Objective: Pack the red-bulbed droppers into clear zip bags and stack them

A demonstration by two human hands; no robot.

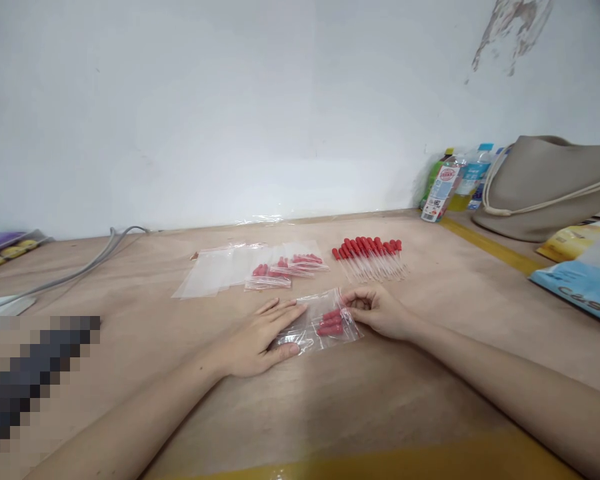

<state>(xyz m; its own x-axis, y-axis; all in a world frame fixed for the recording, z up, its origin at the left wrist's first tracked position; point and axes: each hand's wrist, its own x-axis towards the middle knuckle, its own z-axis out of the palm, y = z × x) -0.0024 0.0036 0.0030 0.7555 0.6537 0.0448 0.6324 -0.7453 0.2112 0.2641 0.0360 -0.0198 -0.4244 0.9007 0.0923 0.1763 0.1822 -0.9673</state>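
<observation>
A clear zip bag [307, 333] lies on the table between my hands, with several red-bulbed droppers [331, 322] inside. My left hand [265, 337] rests flat on the bag's left part, fingers stretched out. At the bag's right end, my right hand [377, 312] pinches its edge near the red zip line. Behind them lie filled zip bags [267, 281] with red bulbs showing through, beside a fan of flat bags [205, 270]. A row of loose droppers [370, 257] with red bulbs and clear stems lies farther back to the right.
Bottles [440, 190] and a grey-brown bag [545, 187] stand at the back right. Blue and yellow packages [580, 287] lie on the right side. A grey cable [90, 267] crosses the left, near a pixelated dark object [35, 373]. Behind the table rises a white wall [205, 113].
</observation>
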